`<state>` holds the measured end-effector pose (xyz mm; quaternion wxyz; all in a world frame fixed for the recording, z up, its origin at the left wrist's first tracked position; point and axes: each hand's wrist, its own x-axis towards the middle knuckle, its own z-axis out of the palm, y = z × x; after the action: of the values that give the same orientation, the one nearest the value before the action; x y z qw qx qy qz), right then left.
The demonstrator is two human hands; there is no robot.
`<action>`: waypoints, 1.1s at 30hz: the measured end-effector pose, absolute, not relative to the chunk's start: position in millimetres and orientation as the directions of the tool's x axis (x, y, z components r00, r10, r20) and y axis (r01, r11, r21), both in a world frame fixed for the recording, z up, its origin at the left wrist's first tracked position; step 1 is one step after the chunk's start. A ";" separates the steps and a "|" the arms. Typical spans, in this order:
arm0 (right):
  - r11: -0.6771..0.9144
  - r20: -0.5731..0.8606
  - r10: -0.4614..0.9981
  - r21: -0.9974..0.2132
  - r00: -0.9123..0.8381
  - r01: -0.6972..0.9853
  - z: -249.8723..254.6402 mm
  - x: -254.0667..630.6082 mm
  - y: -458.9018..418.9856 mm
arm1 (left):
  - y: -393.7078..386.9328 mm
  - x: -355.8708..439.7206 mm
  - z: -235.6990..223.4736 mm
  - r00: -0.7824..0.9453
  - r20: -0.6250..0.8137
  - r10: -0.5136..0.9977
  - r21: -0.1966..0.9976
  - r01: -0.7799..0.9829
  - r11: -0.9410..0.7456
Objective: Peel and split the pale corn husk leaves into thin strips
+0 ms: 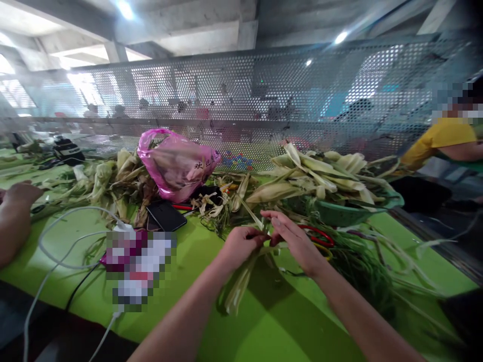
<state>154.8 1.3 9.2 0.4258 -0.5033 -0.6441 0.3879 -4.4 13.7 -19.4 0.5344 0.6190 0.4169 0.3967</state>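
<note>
Both my hands meet over the green table (279, 322), gripping a bundle of pale corn husk strips (241, 281). My left hand (241, 244) is closed round the top of the bundle, which hangs down toward me. My right hand (296, 239) pinches the same strips from the right, fingers pressed together at the bundle's top. Red-handled scissors (320, 235) lie just behind my right hand.
A green basin (339, 213) heaped with husks stands at the right. A pink plastic bag (175, 163), a black phone (166, 215) and loose husks lie behind. White cables (56, 251) trail left. Another person's hand (17, 211) rests far left; a person in yellow (441, 141) sits right. A perforated metal screen (241, 95) closes off the back.
</note>
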 end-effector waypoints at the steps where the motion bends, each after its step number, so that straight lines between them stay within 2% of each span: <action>1: 0.196 0.164 0.979 -0.926 -0.125 0.321 9.3 155.3 1.6 | 13.4 -4.4 -18.4 0.338 0.044 0.940 0.994 0.084 -0.076; 5: 0.291 0.261 0.956 -0.888 -0.130 0.356 10.0 157.6 2.1 | 13.0 -5.2 -16.6 0.325 0.027 0.945 0.996 0.074 -0.054; 11: 0.411 0.407 0.900 -0.667 -0.159 0.621 3.1 156.3 2.5 | 15.7 -6.4 -22.7 0.318 0.053 0.946 0.996 0.045 -0.071; 14: 0.421 0.442 0.884 -0.617 -0.151 0.665 2.5 156.1 1.6 | 17.7 -6.3 -25.8 0.295 0.034 0.955 0.999 -0.040 -0.023; 17: 0.404 0.402 0.902 -0.661 -0.156 0.633 5.3 155.8 -0.2 | 18.6 -6.6 -26.0 0.269 -0.013 0.963 0.983 -0.172 0.062; 21: 0.330 0.269 0.944 -0.764 -0.191 0.554 8.5 154.4 -2.3 | 18.0 -6.8 -23.6 0.244 -0.029 0.969 0.956 -0.275 0.098; 26: 0.283 0.244 0.959 -0.823 -0.144 0.492 0.3 154.5 1.9 | 18.4 -6.8 -21.5 0.168 0.019 0.986 0.979 -0.204 0.016; 33: 0.302 0.272 0.951 -0.736 -0.145 0.606 -13.0 152.9 6.1 | 20.2 -6.8 -26.0 0.162 0.199 0.967 0.980 -0.041 -0.195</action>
<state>152.9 6.1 -13.0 0.3663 -0.5416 -0.7190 0.2356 -6.8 20.2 -26.0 0.4938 0.5807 0.3985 0.5100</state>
